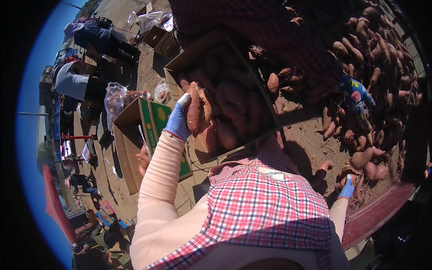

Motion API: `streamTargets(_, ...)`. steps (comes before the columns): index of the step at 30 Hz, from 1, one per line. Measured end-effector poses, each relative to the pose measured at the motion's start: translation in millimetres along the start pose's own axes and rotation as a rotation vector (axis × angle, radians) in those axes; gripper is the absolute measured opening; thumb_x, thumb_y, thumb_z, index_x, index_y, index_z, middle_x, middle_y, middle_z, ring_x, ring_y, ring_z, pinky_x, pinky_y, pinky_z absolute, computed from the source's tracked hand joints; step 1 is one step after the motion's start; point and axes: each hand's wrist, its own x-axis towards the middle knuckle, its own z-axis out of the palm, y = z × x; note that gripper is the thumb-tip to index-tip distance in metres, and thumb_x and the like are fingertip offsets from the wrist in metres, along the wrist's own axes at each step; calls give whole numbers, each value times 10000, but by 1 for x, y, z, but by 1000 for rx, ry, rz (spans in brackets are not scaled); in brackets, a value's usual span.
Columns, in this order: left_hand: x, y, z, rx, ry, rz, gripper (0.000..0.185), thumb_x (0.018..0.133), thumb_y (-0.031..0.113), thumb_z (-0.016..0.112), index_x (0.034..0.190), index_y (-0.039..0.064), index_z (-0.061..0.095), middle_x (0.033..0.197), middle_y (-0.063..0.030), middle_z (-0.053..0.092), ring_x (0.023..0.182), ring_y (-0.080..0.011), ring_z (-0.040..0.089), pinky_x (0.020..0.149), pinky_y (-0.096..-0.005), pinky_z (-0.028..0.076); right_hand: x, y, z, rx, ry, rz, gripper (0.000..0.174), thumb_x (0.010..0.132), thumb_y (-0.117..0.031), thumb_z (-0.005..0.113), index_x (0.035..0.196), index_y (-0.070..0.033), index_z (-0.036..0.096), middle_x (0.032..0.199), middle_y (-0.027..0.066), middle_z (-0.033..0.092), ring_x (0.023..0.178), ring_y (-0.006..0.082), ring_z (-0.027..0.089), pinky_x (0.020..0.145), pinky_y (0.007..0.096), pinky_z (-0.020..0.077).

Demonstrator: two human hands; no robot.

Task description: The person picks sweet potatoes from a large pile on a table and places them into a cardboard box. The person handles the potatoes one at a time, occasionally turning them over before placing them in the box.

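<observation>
My left hand [179, 116], in a blue glove with a whitish thumb, grips a reddish sweet potato [194, 116]. A second sweet potato [205, 104] lies against it, on the far side from my thumb. Both are at the near left edge of a cardboard box [175, 79] filled with sweet potatoes [233, 98], most of them in shadow. Low on the right, my right hand [347, 189], also in a blue glove, has its thumb on a sweet potato [343, 176] beside the heap. Its other fingers are mostly hidden.
A co-worker's floral-gloved hand [357, 98] reaches into the sweet potato heap [378, 60]. A green printed carton [157, 118] stands left of the box. A red metal edge [378, 216] borders the lower right. Other people [101, 37] bend over cartons at far left.
</observation>
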Motion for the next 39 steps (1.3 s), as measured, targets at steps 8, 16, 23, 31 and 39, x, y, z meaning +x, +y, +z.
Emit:
streamTargets(8,90,-55,-89,844,462,208,593,843,328,591,1323,19,427,1330,-127,454,1207,-231,429,1026,-301,319,-123,-124,-26,287,-329,-98,609,762,-421,712,1092,63,546,857,70,590,653,152,510,572,281,434)
streamTargets(16,6,-28,-107,-383,-145,225,424,797,412,546,1038,70,614,1139,-118,605,1043,-315,571,989,-503,384,-275,-316,-10,473,-879,-413,528,834,-419,598,1150,-2,527,1022,58,564,886,133,534,742,236,452)
streamTargets(23,-47,-73,-78,-654,-347,134,603,800,619,479,1127,124,581,1324,-174,448,1211,-375,433,1004,-628,292,-498,-421,-13,141,-1470,-1243,686,786,-383,679,1278,30,440,1224,199,530,1125,287,520,955,341,400)
streamTargets(31,-137,-9,-175,-595,-206,430,630,807,537,485,1117,-9,543,1326,-244,412,1183,-450,415,947,-573,384,-494,-384,34,-131,-1200,-1349,431,754,-206,703,1104,16,586,1053,182,621,959,295,617,826,333,483)
streamTargets(39,-145,79,-309,900,1109,368,676,778,448,662,1202,-53,501,1111,-184,563,1032,-222,527,931,-332,399,-488,-374,30,-141,-1294,-1377,384,750,-220,695,1057,0,622,986,190,645,842,297,639,761,324,506)
